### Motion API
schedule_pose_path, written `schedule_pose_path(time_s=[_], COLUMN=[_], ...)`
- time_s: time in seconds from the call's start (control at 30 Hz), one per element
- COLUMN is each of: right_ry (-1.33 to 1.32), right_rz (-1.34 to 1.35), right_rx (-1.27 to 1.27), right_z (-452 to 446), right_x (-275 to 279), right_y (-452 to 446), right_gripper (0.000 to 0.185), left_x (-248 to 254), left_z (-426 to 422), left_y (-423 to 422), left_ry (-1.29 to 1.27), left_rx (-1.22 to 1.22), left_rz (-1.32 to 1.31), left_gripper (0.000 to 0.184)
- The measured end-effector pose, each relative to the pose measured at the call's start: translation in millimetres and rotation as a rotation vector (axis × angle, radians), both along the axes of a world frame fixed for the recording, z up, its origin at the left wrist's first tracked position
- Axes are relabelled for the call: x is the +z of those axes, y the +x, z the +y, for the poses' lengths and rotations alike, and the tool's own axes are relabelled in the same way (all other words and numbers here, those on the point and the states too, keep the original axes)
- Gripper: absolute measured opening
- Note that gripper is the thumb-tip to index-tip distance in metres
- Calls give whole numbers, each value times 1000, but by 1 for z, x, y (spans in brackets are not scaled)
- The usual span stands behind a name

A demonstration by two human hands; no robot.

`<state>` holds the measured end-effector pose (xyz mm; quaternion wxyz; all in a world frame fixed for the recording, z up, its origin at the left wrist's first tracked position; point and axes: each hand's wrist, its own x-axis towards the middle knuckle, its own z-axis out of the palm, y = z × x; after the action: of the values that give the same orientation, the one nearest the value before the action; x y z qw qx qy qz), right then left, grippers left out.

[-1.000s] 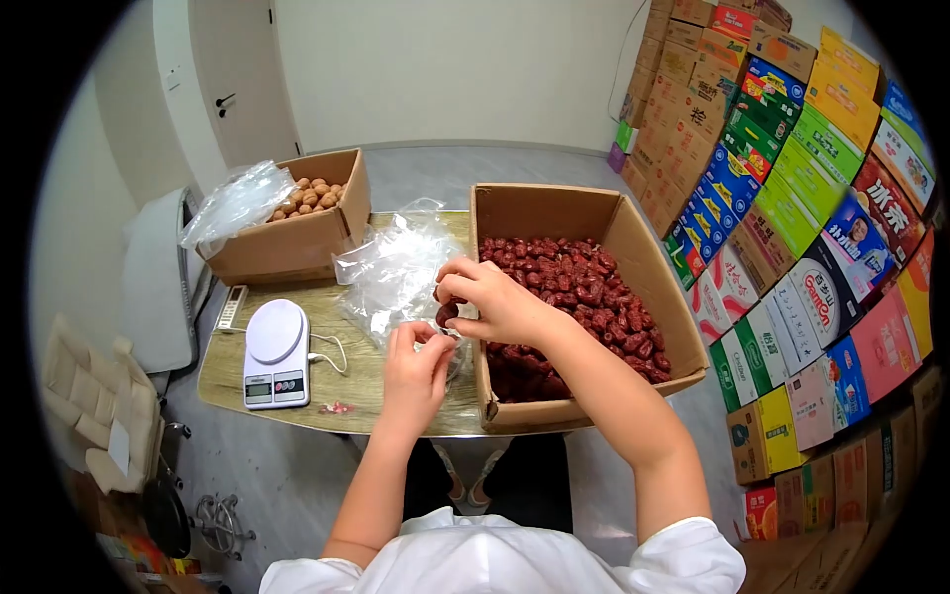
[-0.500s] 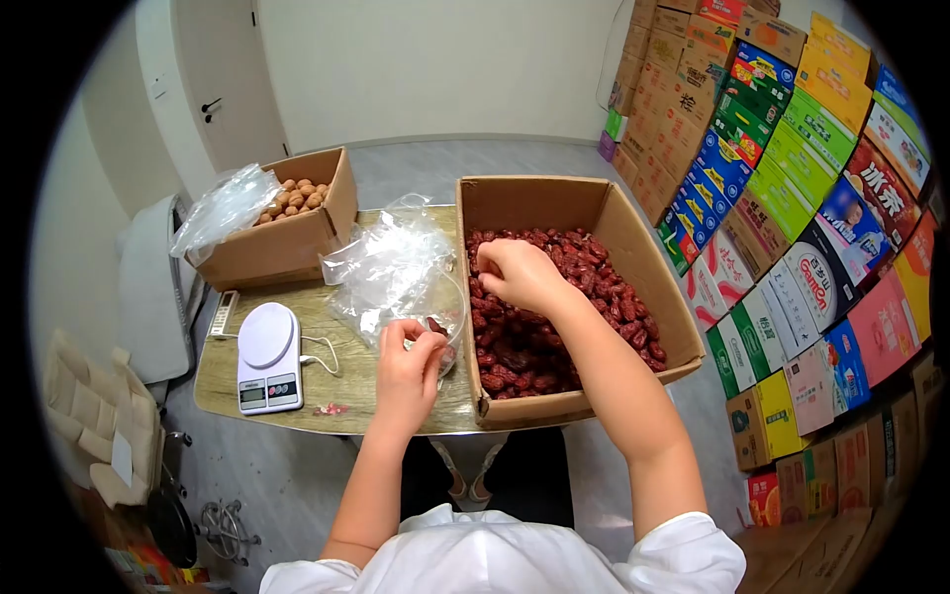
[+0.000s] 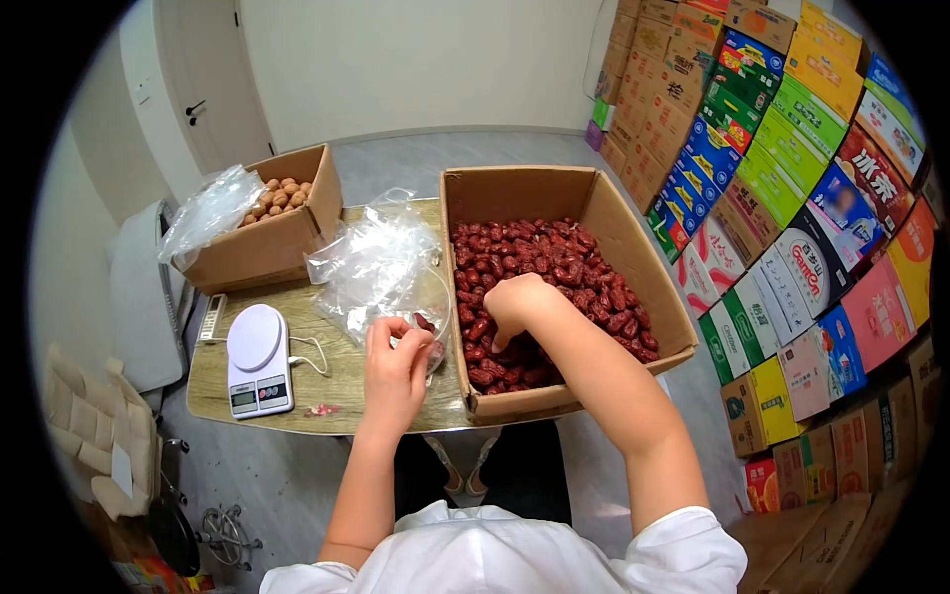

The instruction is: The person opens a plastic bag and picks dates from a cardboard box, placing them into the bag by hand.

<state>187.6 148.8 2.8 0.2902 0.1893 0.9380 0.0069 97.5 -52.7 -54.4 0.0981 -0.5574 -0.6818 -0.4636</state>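
My left hand (image 3: 398,358) is closed, pinching a dark red dried date (image 3: 424,323) between thumb and fingertips. It hovers over the table beside a heap of clear plastic bags (image 3: 371,262). My right hand (image 3: 518,302) reaches into a cardboard box (image 3: 618,223) holding a mass of red dates (image 3: 584,272). Its fingers are bent together and point down at the dates near the box's left side. The fingertips are partly hidden, so what they hold cannot be made out.
A white kitchen scale (image 3: 255,346) with a cable stands at the table's left, near a small remote-like device (image 3: 213,317). Behind it a smaller box (image 3: 262,247) holds walnuts (image 3: 282,196) and plastic bags. Stacked cartons (image 3: 782,287) line the right; a beige chair (image 3: 99,426) stands left.
Inside the box, my right hand has moved nearer to me and its fingers now point down. My left hand keeps the date in nearly the same place. The view has shifted slightly.
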Motion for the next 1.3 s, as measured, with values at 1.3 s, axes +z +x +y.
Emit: schedule_pose_path(time_s=[1.3], right_ry=[-85], right_rz=[319], right_rx=[-10], right_z=[-9], right_x=[-26], right_y=[30], right_gripper=[79], left_x=[2], left_z=[-8], left_y=[0], left_ry=[17], left_rx=[-1], left_rz=[-5], left_gripper=[11])
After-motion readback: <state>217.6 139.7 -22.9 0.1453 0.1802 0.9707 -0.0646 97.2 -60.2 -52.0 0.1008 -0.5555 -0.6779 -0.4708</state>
